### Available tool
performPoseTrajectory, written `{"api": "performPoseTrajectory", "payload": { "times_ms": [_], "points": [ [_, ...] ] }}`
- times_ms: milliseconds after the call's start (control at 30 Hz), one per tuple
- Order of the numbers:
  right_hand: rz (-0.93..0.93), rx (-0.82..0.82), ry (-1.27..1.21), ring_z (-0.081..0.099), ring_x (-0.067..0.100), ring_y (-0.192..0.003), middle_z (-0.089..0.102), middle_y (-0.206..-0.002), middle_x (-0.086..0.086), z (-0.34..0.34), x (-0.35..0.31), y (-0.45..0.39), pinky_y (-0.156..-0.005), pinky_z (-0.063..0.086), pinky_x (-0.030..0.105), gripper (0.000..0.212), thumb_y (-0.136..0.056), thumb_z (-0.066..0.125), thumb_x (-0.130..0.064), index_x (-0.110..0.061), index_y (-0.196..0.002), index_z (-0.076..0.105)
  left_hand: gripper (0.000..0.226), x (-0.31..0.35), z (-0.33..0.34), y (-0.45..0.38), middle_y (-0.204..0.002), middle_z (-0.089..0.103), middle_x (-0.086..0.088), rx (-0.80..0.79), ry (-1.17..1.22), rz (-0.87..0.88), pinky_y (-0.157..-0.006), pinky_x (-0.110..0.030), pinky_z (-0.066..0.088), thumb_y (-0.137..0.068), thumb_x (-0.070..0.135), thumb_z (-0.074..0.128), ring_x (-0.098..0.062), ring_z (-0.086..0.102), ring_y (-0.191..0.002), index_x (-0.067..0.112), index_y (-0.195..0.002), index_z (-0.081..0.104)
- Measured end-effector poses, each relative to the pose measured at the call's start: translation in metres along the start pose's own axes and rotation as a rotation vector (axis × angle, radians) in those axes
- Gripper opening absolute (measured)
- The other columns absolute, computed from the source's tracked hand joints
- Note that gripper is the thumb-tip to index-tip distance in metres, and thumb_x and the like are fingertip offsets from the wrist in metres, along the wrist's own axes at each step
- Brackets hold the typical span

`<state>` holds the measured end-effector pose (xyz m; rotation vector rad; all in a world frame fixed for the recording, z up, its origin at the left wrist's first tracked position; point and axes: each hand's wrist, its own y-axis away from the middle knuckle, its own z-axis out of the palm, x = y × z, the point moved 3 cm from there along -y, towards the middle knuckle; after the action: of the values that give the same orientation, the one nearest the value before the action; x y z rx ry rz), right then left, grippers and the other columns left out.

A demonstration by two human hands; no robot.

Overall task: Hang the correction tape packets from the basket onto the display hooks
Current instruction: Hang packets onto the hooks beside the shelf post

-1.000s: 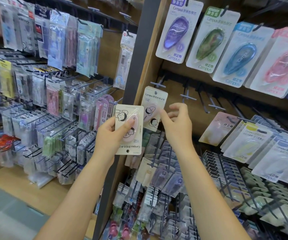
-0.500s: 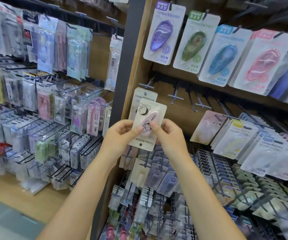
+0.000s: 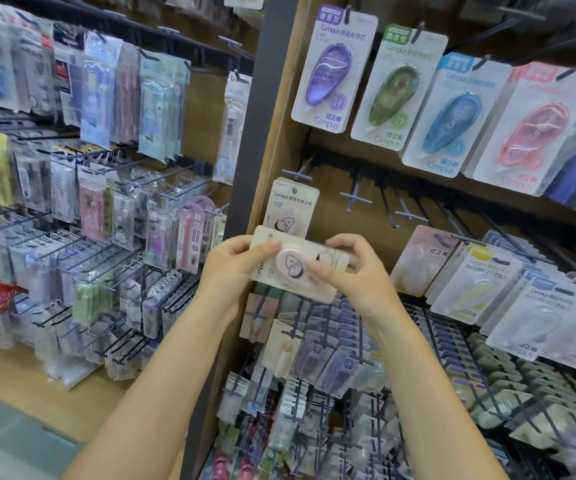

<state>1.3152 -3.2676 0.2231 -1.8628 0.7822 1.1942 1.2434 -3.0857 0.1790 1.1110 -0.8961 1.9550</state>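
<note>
Head view, only one. Both hands meet at centre frame, in front of the wooden upright of the display bay.

Left hand (image 3: 233, 271): grip clenched on the left end of a correction tape packet (image 3: 297, 266), thumb over the card face, fingers behind. Right hand (image 3: 347, 271): grasping the same packet at its right end, thumb tip on the blister, fingers curled over the top edge.

Packet lies crosswise, long axis running 9 to 3 o'clock, not yet upright. It sits just below a hung packet (image 3: 291, 209) of the same series, which is already on its hook at 12 o'clock from the hands. Bare hooks (image 3: 357, 199) stand at 2 o'clock, near.

Handling, judged: light, a thin card back with a clear plastic blister. Card likely flexes if squeezed mid-span; blister smooth, a bit slippery. Best held by the card edges beside the blister, keeping the punched hang hole free for the hook. Which end carries the hole I cannot tell; fingers and blur cover it.

Looks: cream card, pale pink rounded tape dispenser under the blister, small line drawing of a dark-haired figure, "Campus" print along the left end.

Basket not in view. Larger packets, purple (image 3: 331, 71), green, blue and pink, hang at 1 o'clock, well apart.
</note>
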Motion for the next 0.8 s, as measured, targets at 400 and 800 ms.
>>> {"api": "performPoseTrajectory", "payload": {
  "times_ms": [400, 800],
  "points": [
    [-0.079, 0.006, 0.098, 0.073, 0.013, -0.094, 0.077, -0.101, -0.005, 0.004, -0.007, -0.012, -0.082, 0.058, 0.036, 0.015, -0.092, 0.074, -0.029, -0.02, -0.104, 0.071, 0.03, -0.006, 0.018, 0.002, -0.107, 0.08, -0.006, -0.121, -0.056, -0.021, -0.075, -0.029, 0.063, -0.09, 0.018, 0.076, -0.022, 0.077, -0.097, 0.011, -0.118, 0.071],
    [-0.039, 0.126, 0.107, 0.074, 0.013, -0.09, 0.076, -0.105, -0.001, 0.03, -0.019, -0.05, -0.077, 0.062, 0.031, 0.022, -0.093, 0.072, -0.033, -0.019, -0.109, 0.068, 0.018, -0.009, 0.026, -0.014, -0.101, 0.08, -0.006, 0.098, 0.116, -0.053, -0.086, -0.039, 0.063, -0.098, 0.024, 0.07, -0.024, 0.077, -0.098, 0.013, -0.111, 0.077]
  ]
}}
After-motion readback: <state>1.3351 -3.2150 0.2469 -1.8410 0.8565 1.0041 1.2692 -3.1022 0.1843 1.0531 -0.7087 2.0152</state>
